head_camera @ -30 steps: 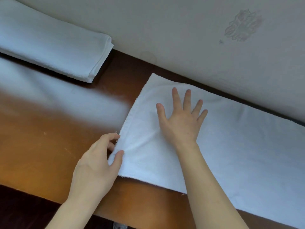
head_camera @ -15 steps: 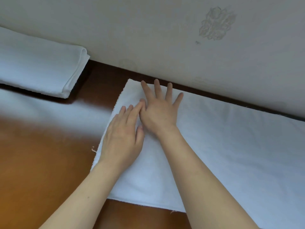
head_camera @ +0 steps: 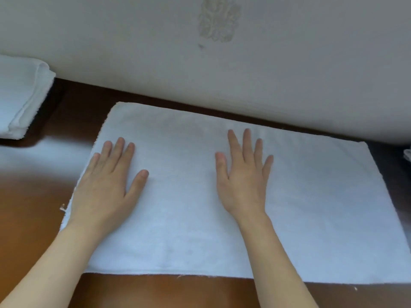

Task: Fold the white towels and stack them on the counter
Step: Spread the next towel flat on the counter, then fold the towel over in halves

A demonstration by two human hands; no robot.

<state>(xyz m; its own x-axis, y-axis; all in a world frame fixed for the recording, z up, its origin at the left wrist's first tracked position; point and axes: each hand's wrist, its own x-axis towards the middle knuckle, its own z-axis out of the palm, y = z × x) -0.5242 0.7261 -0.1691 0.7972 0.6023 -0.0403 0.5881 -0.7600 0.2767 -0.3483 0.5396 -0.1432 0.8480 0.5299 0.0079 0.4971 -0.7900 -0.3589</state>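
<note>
On the bench (head_camera: 33, 218), 1 white towel (head_camera: 189, 218) lies flat against the wall (head_camera: 133, 41). Left hand (head_camera: 104, 185) and right hand (head_camera: 242, 181) press it, fingers straight and spread. Final folds and stacking remain; 1 folded towel (head_camera: 20, 96) sits far left.

Pale wall (head_camera: 289, 63) bears a floral emblem (head_camera: 219, 18) (faint, embossed).

The folded towel (head_camera: 20, 101) runs off the left edge; the spread towel (head_camera: 189, 207) loses its near right corner to the right edge; a pale object (head_camera: 408, 154) there is too cropped to identify; the left forearm (head_camera: 44, 270) and right forearm (head_camera: 280, 263) leave the bottom edge.
</note>
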